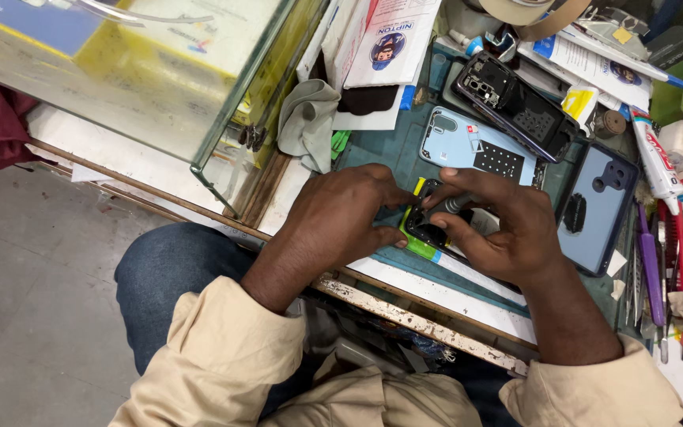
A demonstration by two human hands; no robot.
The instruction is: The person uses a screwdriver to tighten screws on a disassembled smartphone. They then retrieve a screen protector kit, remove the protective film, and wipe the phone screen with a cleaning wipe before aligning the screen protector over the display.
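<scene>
Grey concrete floor lies at far left, beside a glass display case (160,71) with greenish edges standing on a worn white counter (436,277). A crumpled grey cloth (308,119) slumps by the case. On the teal work mat (373,150), the left hand (337,217) curls to pin down an opened phone (428,229), glossy black with a green edge. The right hand (507,229) pinches a slim metal tool (454,204) against it. A pale blue back cover (476,146) and a dark phone case (598,205) lie just beyond.
</scene>
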